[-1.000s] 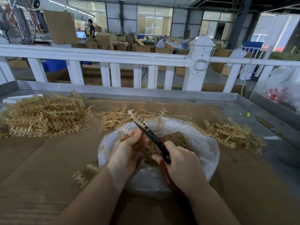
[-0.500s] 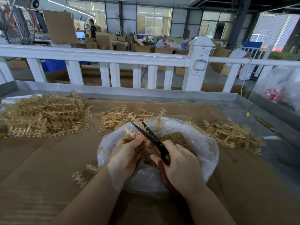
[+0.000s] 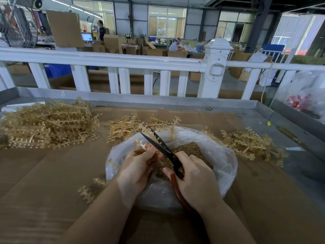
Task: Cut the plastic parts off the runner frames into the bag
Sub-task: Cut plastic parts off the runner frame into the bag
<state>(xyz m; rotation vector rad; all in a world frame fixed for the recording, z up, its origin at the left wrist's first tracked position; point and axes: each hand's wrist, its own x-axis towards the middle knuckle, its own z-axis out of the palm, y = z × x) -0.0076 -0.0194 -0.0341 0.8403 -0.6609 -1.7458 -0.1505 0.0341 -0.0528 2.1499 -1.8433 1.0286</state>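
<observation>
Red-handled scissors [image 3: 164, 152] gripped by right hand [image 3: 195, 182]; left hand [image 3: 137, 166] pinches runner frame [image 3: 140, 144] over bag [image 3: 219, 155].

Single head view, close, forward-down over cardboard worktop [image 3: 44, 173].

A white railing [image 3: 109, 59] is running across the far edge of the work table, with a thick white post [image 3: 216, 67] standing right of centre. A sheet of brown cardboard [image 3: 44, 173] is covering the metal table [image 3: 281, 124]. Beyond the railing, cardboard boxes [image 3: 112, 43] are sitting in stacks on the factory floor. A person in dark clothes [image 3: 101, 31] is standing beside a lit screen [image 3: 87, 37], and another person in white [image 3: 175, 45] is sitting at a bench. A large fan [image 3: 14, 23] is showing at the far left. A white sack with red print [image 3: 302, 95] is slumping at the right.
</observation>
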